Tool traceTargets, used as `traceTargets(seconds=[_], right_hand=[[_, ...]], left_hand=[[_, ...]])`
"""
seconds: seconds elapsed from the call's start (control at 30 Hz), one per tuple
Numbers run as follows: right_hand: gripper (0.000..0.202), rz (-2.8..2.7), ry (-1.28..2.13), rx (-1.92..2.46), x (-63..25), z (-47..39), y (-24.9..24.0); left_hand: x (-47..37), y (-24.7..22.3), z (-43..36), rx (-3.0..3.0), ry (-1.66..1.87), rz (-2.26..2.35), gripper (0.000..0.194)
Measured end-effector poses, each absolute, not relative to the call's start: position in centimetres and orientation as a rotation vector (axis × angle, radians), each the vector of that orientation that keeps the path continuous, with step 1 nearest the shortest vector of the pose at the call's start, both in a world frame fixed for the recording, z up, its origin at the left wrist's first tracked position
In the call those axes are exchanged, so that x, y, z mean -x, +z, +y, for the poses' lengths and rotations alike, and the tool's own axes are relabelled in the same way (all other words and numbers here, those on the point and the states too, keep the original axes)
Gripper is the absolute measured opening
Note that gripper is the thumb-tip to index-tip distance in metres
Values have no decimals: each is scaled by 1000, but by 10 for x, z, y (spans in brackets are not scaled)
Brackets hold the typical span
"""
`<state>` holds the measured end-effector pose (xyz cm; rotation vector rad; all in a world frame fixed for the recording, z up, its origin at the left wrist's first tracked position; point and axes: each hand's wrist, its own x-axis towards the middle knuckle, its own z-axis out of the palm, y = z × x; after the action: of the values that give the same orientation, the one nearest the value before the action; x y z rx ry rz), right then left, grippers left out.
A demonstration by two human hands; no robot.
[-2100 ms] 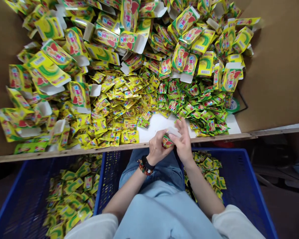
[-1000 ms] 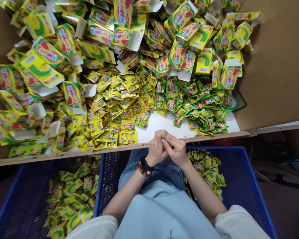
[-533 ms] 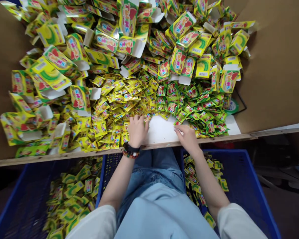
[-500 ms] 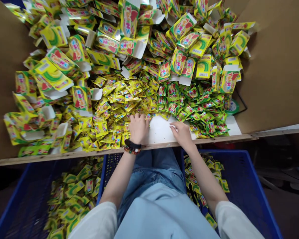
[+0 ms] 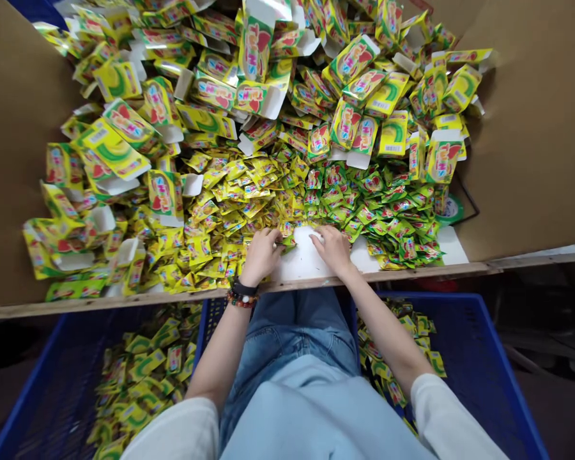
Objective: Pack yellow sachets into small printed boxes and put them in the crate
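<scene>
My left hand [image 5: 262, 255], with a black band and beads at the wrist, pinches a small green packet [image 5: 288, 243] at the edge of the yellow packets [image 5: 230, 211]. To its right, my right hand [image 5: 333, 250] is closed over the white table surface [image 5: 297, 263], just below the green packets [image 5: 374, 198]. Its fingertips curl together, and whatever they may hold is too small to make out. A short gap separates the two hands.
Open printed boxes [image 5: 211, 89] are heaped behind the packets. Brown cardboard walls [image 5: 536, 128] stand at both sides. A wooden edge [image 5: 172, 298] runs along the front. Blue crates [image 5: 479, 358] with filled boxes sit below. A tape roll [image 5: 453, 209] lies at the right.
My right hand has moved left, closer to my left hand. A green packet now shows at my left fingertips. The whole view has shifted slightly.
</scene>
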<state>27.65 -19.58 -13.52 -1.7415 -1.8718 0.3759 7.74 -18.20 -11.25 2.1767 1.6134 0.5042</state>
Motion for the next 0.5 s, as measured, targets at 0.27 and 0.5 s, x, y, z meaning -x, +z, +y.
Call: traceTargets(seconds=[0.27, 0.5], right_hand=[[31, -1271, 1101, 1224, -259, -211, -131], [28, -1480, 638, 1393, -253, -249, -118]], left_hand=[[-100, -110, -212, -1302, 1109, 1088, 28], [-126, -118, -239, -981, 1167, 1140, 36]])
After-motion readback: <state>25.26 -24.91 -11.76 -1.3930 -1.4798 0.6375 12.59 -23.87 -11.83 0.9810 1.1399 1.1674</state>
